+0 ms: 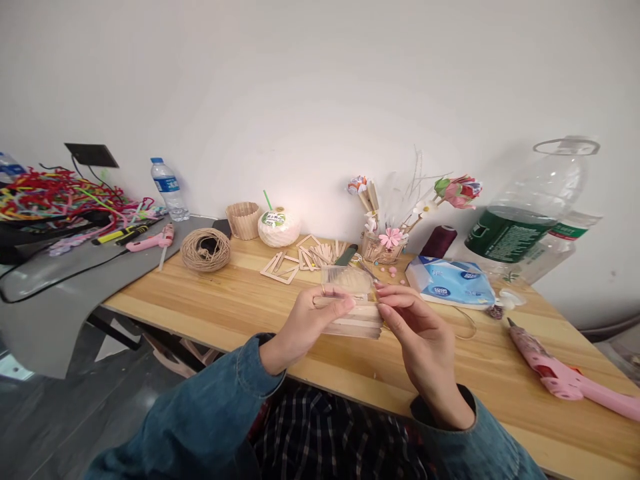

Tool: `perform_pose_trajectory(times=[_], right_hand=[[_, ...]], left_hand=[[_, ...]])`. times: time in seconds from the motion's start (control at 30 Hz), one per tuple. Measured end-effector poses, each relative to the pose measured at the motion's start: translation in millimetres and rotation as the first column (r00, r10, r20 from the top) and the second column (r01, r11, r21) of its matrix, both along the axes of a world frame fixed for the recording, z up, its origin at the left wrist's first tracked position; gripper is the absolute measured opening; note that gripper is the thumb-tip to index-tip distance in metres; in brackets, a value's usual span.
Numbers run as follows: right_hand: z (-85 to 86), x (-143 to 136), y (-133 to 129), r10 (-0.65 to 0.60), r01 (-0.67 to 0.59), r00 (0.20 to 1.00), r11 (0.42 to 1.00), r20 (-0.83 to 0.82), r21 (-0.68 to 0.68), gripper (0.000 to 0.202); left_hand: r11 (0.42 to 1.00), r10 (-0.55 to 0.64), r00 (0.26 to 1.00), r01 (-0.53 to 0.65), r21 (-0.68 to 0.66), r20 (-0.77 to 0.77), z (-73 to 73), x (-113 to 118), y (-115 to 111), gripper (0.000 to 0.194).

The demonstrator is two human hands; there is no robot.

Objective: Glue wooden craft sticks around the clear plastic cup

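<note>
Above the table's front edge, a clear plastic box (333, 275) is held up, with wooden craft sticks (353, 327) laid side by side along its near face. My left hand (311, 323) closes around the left end, its thumb pressed on the sticks. At the right end, my right hand (425, 333) pinches the edge between thumb and fingertips. A small yellowish bit shows beside those fingertips, too small to name. Behind the box lie loose craft sticks (323, 255) and a square stick frame (280, 267).
A ball of twine (206, 250) and a pink glue gun (560, 380) flank the work area. Tissues (450, 280), a large bottle (520, 213), a flower holder (383, 248), a stick-covered cup (243, 220) and a white coconut (279, 227) stand along the wall. Another glue gun (150, 241) lies left.
</note>
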State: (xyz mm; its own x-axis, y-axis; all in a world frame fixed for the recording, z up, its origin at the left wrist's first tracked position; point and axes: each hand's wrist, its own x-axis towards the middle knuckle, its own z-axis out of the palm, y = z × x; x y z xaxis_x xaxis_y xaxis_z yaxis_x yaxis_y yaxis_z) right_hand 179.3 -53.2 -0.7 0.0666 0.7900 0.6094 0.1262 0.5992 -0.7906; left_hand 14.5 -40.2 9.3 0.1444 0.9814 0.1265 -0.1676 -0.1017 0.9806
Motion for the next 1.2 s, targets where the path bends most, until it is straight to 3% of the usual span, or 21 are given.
perform_pose_trajectory(times=[0.47,0.63,0.77,1.0,1.2], right_hand=[[4.2,2.7,2.1,0.074,-0.08,0.995,0.992,0.066,0.096,0.008],[4.1,4.0,0.7,0.026,-0.046,0.99,0.989,0.139,0.139,0.011],[3.2,6.0,-0.5,0.007,-0.033,0.982,0.991,0.19,0.133,0.027],[10.3,2.1,-7.6,-0.144,0.063,0.947,0.96,0.288,0.273,0.025],[17.7,-10.4,-13.5,-0.304,0.169,0.884,0.916,0.356,0.363,0.026]], left_hand=[[0.997,0.022,1.0,-0.02,0.069,-0.021,-1.1,-1.9,-3.0,0.019],[0.999,0.022,1.0,-0.022,0.027,0.007,6.3,-0.9,-3.1,0.018],[1.0,0.012,0.998,-0.011,-0.019,0.061,14.0,-0.1,-4.1,0.016],[0.99,-0.001,0.98,0.029,-0.138,0.2,18.9,0.7,-9.5,0.022],[0.999,0.023,0.991,-0.017,-0.043,0.133,14.1,3.1,-12.5,0.021]])
